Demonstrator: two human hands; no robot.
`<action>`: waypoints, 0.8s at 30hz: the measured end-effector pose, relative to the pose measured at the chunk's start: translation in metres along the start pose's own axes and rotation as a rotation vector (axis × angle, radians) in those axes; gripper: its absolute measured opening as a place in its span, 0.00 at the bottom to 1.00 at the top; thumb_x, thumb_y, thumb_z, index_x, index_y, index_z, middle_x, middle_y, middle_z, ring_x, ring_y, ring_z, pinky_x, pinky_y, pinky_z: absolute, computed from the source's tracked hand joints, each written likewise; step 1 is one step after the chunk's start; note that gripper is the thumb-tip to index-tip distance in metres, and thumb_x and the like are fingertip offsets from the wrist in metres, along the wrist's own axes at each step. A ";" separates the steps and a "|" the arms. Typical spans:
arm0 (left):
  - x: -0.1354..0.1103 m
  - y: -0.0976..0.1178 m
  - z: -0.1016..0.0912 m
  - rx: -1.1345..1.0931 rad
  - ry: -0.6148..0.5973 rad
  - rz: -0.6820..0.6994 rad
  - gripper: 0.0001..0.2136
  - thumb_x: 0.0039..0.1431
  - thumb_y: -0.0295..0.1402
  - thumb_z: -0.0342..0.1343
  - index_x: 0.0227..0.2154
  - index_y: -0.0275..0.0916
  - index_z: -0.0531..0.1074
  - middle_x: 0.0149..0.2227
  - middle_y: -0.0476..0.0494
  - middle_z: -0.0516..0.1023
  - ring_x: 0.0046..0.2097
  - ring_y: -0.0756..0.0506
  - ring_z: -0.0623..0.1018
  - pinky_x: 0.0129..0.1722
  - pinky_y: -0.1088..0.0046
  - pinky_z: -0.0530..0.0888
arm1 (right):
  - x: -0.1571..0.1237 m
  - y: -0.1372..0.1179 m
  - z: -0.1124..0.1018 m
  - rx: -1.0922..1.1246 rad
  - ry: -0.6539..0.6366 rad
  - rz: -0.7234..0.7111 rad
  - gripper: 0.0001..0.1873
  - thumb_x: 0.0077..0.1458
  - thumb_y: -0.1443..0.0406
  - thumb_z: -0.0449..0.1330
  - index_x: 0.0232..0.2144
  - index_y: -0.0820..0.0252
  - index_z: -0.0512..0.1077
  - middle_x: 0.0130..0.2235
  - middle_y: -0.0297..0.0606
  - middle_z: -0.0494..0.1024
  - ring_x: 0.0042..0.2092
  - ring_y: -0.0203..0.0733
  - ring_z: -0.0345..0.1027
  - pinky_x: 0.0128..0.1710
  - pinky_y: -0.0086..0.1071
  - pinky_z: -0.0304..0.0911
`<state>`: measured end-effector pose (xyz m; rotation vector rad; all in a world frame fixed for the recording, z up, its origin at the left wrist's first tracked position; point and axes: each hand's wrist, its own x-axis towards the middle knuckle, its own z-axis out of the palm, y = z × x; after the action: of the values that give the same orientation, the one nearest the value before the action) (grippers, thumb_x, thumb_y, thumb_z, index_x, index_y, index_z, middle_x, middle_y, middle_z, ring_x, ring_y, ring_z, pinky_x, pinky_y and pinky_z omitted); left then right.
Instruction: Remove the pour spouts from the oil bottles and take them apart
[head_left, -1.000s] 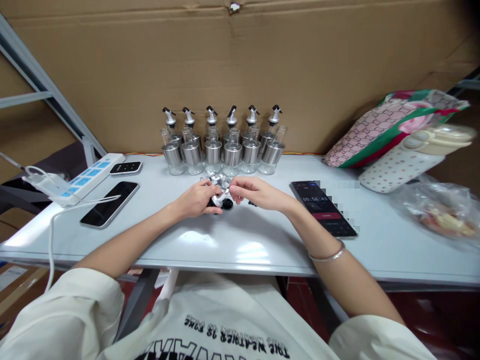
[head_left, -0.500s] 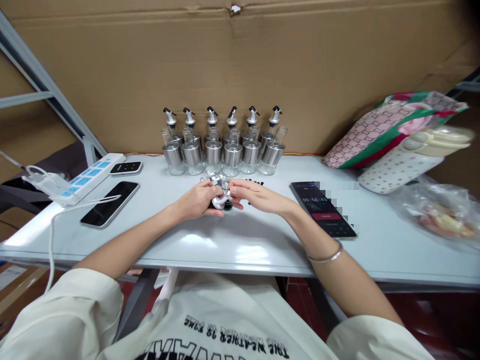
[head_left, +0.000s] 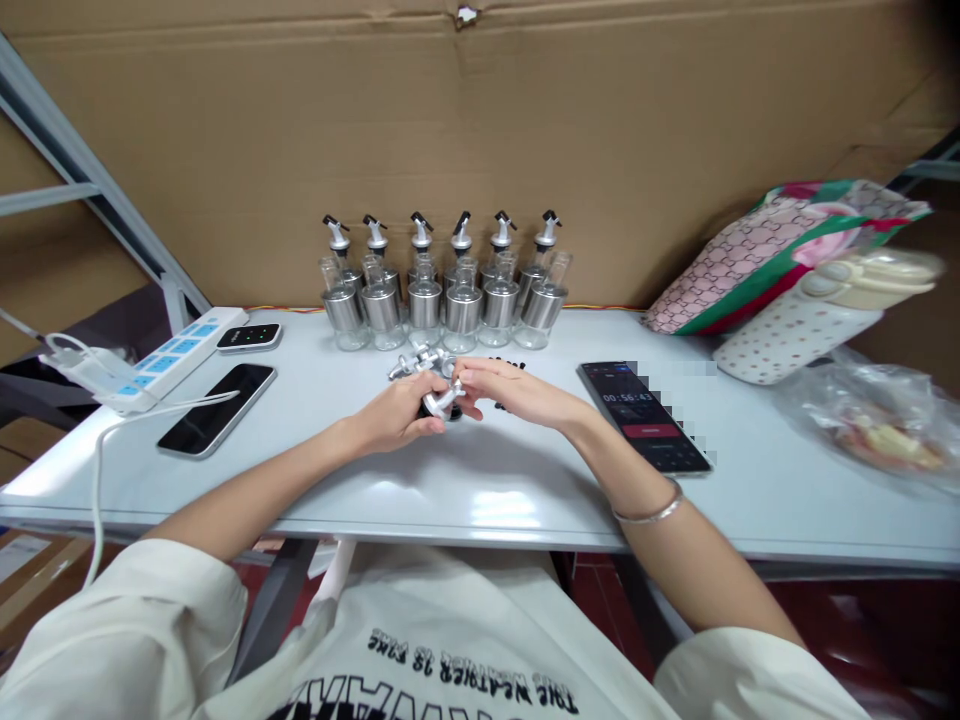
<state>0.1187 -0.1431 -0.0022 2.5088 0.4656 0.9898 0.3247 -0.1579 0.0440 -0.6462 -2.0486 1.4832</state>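
Observation:
Over the middle of the table, my left hand [head_left: 396,410] is closed around a silver pourer spout [head_left: 444,403] with a dark base. From the other side, my right hand [head_left: 517,392] has its fingers pinched at the tip of that spout; whether a small part is between them is hidden. Just behind my left hand lie more loose silver spouts [head_left: 417,360]. Several small black pieces [head_left: 513,400] lie partly hidden behind my right hand. Beyond stands a front row of glass bottles [head_left: 463,312] with steel bands and open necks. The bottles behind them carry pourers [head_left: 461,236] with black tips.
At left are a power strip [head_left: 176,352], a small white device [head_left: 249,337] and a phone [head_left: 217,410] on a cable. To the right lie a timer phone [head_left: 643,418], a dotted flask [head_left: 799,325], a patterned bag [head_left: 739,260] and a plastic bag [head_left: 889,430]. Cardboard [head_left: 480,130] walls the back.
The camera view has shifted slightly. My hands remain at the same spout, its tip now showing more clearly between the fingers. More of the loose spouts shows behind my left hand.

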 end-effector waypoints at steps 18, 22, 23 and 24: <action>0.002 0.003 -0.001 0.231 -0.063 -0.071 0.31 0.55 0.63 0.35 0.33 0.37 0.65 0.28 0.44 0.72 0.31 0.47 0.69 0.34 0.71 0.67 | 0.003 0.012 -0.004 -0.111 0.037 -0.048 0.25 0.57 0.45 0.49 0.24 0.61 0.60 0.21 0.26 0.53 0.23 0.28 0.46 0.23 0.27 0.46; 0.004 0.001 -0.004 0.399 -0.101 0.022 0.31 0.58 0.60 0.34 0.33 0.36 0.68 0.27 0.44 0.72 0.30 0.47 0.68 0.33 0.72 0.67 | 0.002 0.009 -0.006 -0.208 0.053 -0.010 0.26 0.57 0.45 0.47 0.24 0.61 0.62 0.21 0.26 0.54 0.24 0.29 0.46 0.24 0.27 0.46; 0.005 0.002 -0.004 0.430 -0.103 0.053 0.30 0.59 0.59 0.34 0.33 0.36 0.68 0.26 0.44 0.72 0.29 0.48 0.68 0.32 0.73 0.66 | 0.001 0.008 -0.006 -0.236 0.058 -0.007 0.26 0.58 0.45 0.47 0.24 0.61 0.62 0.21 0.27 0.55 0.24 0.29 0.47 0.24 0.27 0.46; 0.005 0.002 -0.004 0.461 -0.102 0.087 0.29 0.60 0.57 0.34 0.33 0.36 0.68 0.26 0.45 0.72 0.29 0.48 0.68 0.32 0.73 0.66 | 0.001 0.007 -0.006 -0.261 0.062 -0.005 0.25 0.58 0.46 0.47 0.24 0.61 0.62 0.22 0.27 0.55 0.24 0.29 0.47 0.25 0.27 0.46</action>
<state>0.1198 -0.1413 0.0041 2.9944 0.6152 0.8561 0.3289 -0.1510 0.0396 -0.7770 -2.2120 1.1868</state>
